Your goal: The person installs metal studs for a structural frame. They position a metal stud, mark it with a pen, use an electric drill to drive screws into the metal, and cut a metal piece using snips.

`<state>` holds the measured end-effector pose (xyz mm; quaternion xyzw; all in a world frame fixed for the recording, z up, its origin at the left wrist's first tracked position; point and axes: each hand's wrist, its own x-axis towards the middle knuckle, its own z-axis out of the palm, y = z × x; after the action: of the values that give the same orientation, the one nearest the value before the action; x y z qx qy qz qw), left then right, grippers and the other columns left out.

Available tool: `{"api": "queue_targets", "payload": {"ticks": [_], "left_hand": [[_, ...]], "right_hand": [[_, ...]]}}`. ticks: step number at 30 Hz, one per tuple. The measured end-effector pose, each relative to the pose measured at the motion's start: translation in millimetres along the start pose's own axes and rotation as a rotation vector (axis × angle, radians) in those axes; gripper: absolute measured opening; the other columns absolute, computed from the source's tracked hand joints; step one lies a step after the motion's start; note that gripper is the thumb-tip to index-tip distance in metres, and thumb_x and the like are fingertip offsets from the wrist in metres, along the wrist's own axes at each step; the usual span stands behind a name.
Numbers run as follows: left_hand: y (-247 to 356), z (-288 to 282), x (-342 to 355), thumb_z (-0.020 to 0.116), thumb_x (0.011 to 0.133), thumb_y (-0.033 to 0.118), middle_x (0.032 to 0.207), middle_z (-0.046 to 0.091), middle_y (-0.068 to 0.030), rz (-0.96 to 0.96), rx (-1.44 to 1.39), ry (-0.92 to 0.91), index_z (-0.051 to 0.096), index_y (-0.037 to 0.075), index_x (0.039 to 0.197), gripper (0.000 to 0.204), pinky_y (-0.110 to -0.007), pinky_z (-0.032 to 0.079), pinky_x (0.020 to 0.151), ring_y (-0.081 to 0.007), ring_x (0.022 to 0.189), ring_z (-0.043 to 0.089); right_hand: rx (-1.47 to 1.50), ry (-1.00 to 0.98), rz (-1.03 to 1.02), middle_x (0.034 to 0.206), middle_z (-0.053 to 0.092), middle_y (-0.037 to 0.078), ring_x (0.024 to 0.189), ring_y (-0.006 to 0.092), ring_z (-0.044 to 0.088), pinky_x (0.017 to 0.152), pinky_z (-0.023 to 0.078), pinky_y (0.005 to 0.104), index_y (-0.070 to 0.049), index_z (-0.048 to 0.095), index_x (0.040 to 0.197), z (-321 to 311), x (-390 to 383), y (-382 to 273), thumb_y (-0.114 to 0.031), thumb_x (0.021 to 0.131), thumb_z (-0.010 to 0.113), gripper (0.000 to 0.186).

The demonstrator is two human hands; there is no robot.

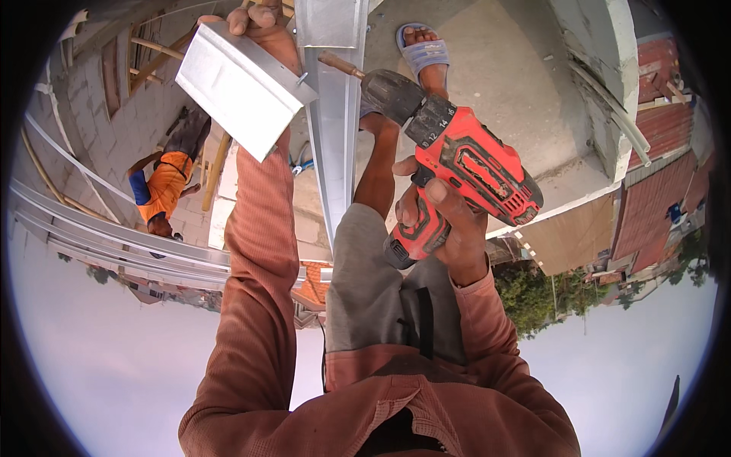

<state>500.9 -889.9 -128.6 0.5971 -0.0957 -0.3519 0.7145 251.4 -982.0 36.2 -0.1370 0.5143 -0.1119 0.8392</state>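
Silver, the folded metal piece (240, 91) sat in my left hand (278, 42), the red drill (481, 179) in my right hand (462, 238).
At the upper left of the frame, my left fingers were clamped over the piece's top edge; right of centre, my right ones were wrapped round the drill. A small screw (302, 78) jutted from the piece's right-hand edge, placed, I judged, but with its driving perhaps unfinished. The bit (341, 65) was apart from it, aimed up-left across the long metal channel (333, 129) at upper centre. Nothing showed the piece fastened to the channel; whether they touched, I couldn't tell.
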Motion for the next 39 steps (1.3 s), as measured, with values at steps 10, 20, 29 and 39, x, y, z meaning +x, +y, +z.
{"api": "queue_targets", "payload": {"ticks": [10,20,29,39], "left_hand": [[4,-4,3,0.072,0.099,0.031,0.122,0.060,-0.0118,0.141,0.202,0.107,0.059,0.003,0.116,0.036,-0.034,0.045,0.103,-0.0199,0.117,0.059],[-4,-1,16,0.071,0.099,0.033,0.125,0.059,-0.0130,0.447,0.952,0.216,0.058,0.001,0.119,0.039,-0.034,0.045,0.105,-0.0206,0.119,0.058],[-5,41,25,0.066,0.100,0.021,0.124,0.058,-0.0131,0.461,0.601,0.144,0.057,0.001,0.114,0.026,-0.035,0.045,0.101,-0.0219,0.113,0.057],[-5,43,27,0.066,0.097,0.017,0.135,0.048,-0.0182,0.484,0.750,0.058,0.052,0.003,0.112,0.024,-0.042,0.038,0.109,-0.0282,0.127,0.049]], "right_hand": [[-0.089,0.000,0.091,0.114,0.069,0.016,0.073,0.0162,0.065,0.059,0.054,0.0306,0.000,0.059,0.127,14,-14,11,-0.017,0.094,0.073,0.040],[-0.160,0.247,-0.155,0.119,0.067,0.019,0.067,0.0170,0.064,0.064,0.058,0.0367,0.003,0.054,0.128,-25,-22,-14,-0.022,0.098,0.067,0.042],[-0.223,0.341,-0.192,0.110,0.071,0.014,0.070,0.0137,0.063,0.064,0.055,0.0307,0.001,0.061,0.126,-11,-9,-8,-0.014,0.093,0.073,0.038],[-1.679,0.265,-0.616,0.127,0.063,0.018,0.115,0.0349,0.063,0.097,0.051,0.0423,-0.004,0.028,0.158,-153,189,5,-0.019,0.090,0.072,0.082]]}}
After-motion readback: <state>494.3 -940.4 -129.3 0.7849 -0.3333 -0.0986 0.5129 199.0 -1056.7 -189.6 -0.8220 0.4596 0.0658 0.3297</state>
